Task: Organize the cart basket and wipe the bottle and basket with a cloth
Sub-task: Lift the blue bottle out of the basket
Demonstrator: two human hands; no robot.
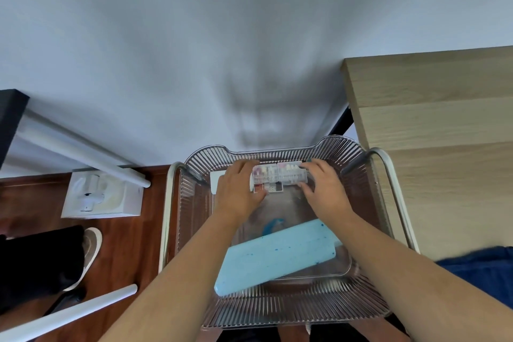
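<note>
Okay, both hands are at the far end of the clear ribbed plastic cart basket (277,311), on a small clear plastic compartment box (280,176) holding tiny pink and white bits. The left hand (238,189) curls its fingers round the compartment box's left end. The right hand (324,189) pinches the right end, fingers on the far edge and thumb on the near one. The compartment box is close to the basket's far wall; can't tell if it's lifted or resting. It's probably light, rigid and slick, with loose contents and a lid that might pop, so keep it level and grip the short ends. A long pale-blue rectangular case (277,255) lies slanted across the near half, likely stiff and light, best taken by its long sides. No bottle can be made out. Dark blue fabric (485,272) at the right edge may or may not be the cloth. The basket sits in a silver metal cart frame (166,203) beside a light wooden tabletop (430,119).
</note>
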